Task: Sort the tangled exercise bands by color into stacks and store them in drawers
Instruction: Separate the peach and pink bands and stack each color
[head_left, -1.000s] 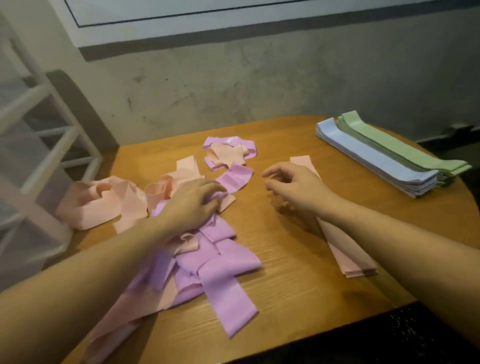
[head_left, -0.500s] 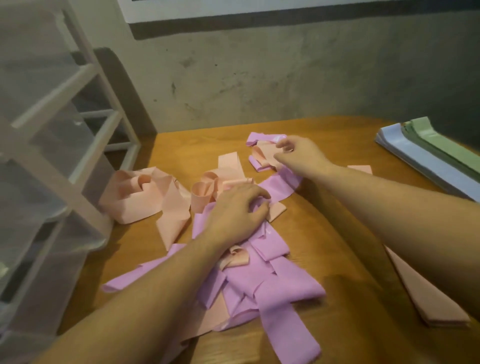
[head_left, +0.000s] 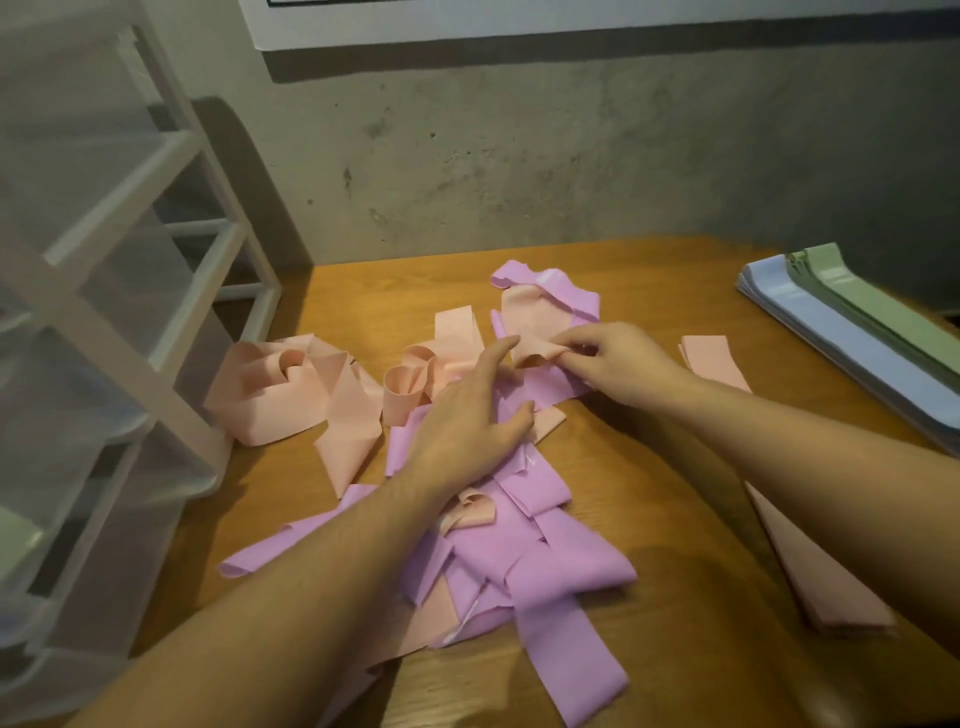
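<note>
A tangle of purple bands (head_left: 540, 561) mixed with peach ones lies in the middle of the wooden table (head_left: 649, 467). My left hand (head_left: 467, 415) rests flat on the tangle, fingers stretched out. My right hand (head_left: 608, 361) pinches the edge of a peach band (head_left: 530, 322) that lies on a purple band (head_left: 571, 299) at the far side of the pile. Loose peach bands (head_left: 291, 389) curl at the left. A flat peach stack (head_left: 826, 577) lies under my right forearm. Stacked blue bands (head_left: 841, 343) and green bands (head_left: 883, 306) sit at the right.
A white plastic drawer unit (head_left: 104, 312) with translucent drawers stands at the left edge of the table. A grey concrete wall (head_left: 571, 156) runs behind the table. The table's front edge is near my forearms.
My right hand has drawn back slightly and now pinches the peach band at the far pile. My left hand has straightened its fingers on the tangle. The camera has moved closer.
</note>
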